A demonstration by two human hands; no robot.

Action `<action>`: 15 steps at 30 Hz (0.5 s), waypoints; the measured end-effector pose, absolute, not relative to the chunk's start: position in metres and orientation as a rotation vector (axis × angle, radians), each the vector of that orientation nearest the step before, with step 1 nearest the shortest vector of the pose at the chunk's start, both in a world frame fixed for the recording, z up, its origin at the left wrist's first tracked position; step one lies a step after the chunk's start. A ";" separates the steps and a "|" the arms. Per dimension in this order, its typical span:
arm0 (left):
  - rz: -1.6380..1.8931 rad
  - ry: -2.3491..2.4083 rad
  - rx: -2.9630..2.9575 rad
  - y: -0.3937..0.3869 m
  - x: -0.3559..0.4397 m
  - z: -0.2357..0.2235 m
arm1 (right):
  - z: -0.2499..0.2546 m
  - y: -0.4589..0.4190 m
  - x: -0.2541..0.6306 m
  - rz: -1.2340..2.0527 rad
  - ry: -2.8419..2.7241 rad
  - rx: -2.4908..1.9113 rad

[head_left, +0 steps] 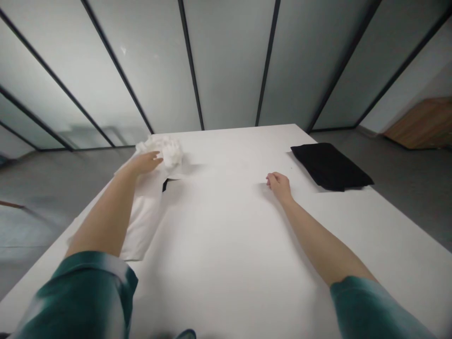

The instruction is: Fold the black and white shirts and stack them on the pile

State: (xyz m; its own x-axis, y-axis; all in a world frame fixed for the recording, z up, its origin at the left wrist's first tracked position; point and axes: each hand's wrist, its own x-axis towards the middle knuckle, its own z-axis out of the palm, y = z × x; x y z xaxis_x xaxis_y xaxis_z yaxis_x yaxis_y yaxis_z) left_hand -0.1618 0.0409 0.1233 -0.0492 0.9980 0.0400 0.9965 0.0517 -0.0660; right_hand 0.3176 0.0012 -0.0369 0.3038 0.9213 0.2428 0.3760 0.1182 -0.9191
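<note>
My left hand (146, 163) reaches to the far left of the white table (226, 226). Its fingers are stretched out and apart, over or against a crumpled white bundle (171, 150), thin cloth or plastic; contact is hard to tell. Under my left forearm lies a flat white piece (143, 226) that looks like fabric or a bag, partly hidden by the arm. A small black corner (165, 184) pokes out at its right edge. My right hand (279, 185) is low over the table's middle right, fingers curled in, with nothing visible in them.
A flat black folded cloth (328, 165) lies at the table's right edge, slightly overhanging it. Frosted glass panels (226, 66) with dark frames stand behind the table. Grey floor (31, 188) shows on both sides, and a brown wooden piece (423, 123) is at the far right.
</note>
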 end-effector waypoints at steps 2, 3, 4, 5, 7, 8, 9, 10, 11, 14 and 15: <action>0.133 -2.302 -2.114 0.029 -0.163 0.091 | -0.037 0.001 0.318 0.619 -1.273 -1.467; 0.157 -2.338 -2.081 0.020 -0.165 0.076 | -0.037 0.001 0.318 0.625 -1.274 -1.470; 0.170 -2.362 -2.029 0.008 -0.167 0.061 | -0.037 0.002 0.317 0.629 -1.276 -1.473; 0.162 -2.370 -1.966 -0.004 -0.169 0.048 | -0.038 0.001 0.317 0.632 -1.279 -1.475; 0.155 -2.361 -1.910 -0.029 -0.174 0.030 | -0.039 0.001 0.318 0.636 -1.292 -1.476; 0.151 -2.350 -1.903 -0.039 -0.176 0.025 | -0.039 0.002 0.318 0.637 -1.297 -1.477; 0.142 -2.338 -1.909 -0.046 -0.179 0.024 | -0.040 0.002 0.318 0.637 -1.299 -1.479; 0.123 -2.331 -1.911 -0.051 -0.182 0.025 | -0.040 0.002 0.318 0.641 -1.301 -1.481; 0.095 -2.338 -1.907 -0.054 -0.186 0.029 | -0.041 0.002 0.318 0.647 -1.302 -1.482; -0.053 -2.460 -1.837 -0.049 -0.206 0.052 | -0.042 0.004 0.319 0.665 -1.302 -1.484; -0.122 -2.505 -1.793 -0.045 -0.214 0.063 | -0.043 0.004 0.319 0.669 -1.302 -1.485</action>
